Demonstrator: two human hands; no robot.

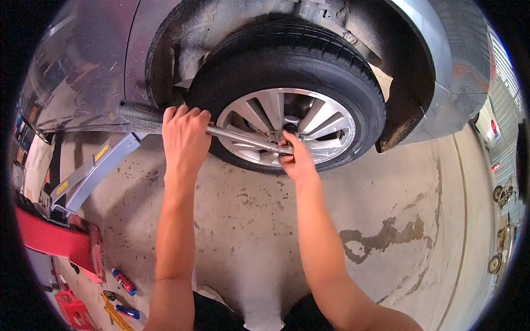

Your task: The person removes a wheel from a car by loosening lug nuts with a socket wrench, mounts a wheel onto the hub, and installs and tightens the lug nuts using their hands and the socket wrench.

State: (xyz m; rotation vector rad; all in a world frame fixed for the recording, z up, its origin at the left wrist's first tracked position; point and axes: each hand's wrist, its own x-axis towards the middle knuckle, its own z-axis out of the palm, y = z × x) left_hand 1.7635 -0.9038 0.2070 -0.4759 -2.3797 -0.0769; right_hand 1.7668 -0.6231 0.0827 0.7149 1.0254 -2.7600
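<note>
A long torque wrench (236, 134) with a metal shaft and a dark handle lies across the front of a car wheel. My left hand (186, 135) is wrapped round it near the handle, left of the tire (265, 69). At the head end, my right hand (298, 156) closes its thumb and fingers about the tool, close to the middle of the silver alloy rim (323, 120). A dark round piece, perhaps a socket, shows just above the right thumb. My fingers hide the exact contact with the wheel's nuts.
The grey car body (83, 66) surrounds the wheel. A lift arm (96, 171) reaches under the car from a red base (55, 237) at left. Blue-and-red cans (124, 282), a yellow tool (113, 311) and a red plastic item (72, 309) lie on the stained floor.
</note>
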